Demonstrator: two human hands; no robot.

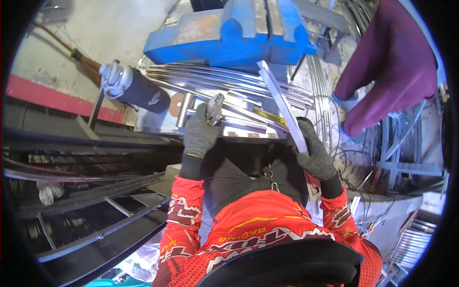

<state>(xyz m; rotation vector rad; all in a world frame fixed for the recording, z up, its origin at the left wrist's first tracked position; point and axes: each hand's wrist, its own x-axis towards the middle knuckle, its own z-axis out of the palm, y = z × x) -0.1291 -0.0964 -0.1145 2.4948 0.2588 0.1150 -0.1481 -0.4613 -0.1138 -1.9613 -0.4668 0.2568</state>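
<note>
My left hand, in a dark grey knit glove, is closed around a shiny metal tool with a rounded head. Its exact kind I cannot make out. Right beside those fingers lies a short, thick metal cylinder on the bench. My gloved right hand is wrapped around a long, straight silver metal bar. Slanting over the bench edge, the bar's far end reaches toward the blue vise, while its near end drops beside my leg. Several thin metal rods lie across the bench beyond both hands.
A dark bottle with a grey lid stands at the bench's left. A yellow strip lies among the rods. Another person's purple-clad legs are at the right, near stacked metal bars. Dark metal racking fills the lower left.
</note>
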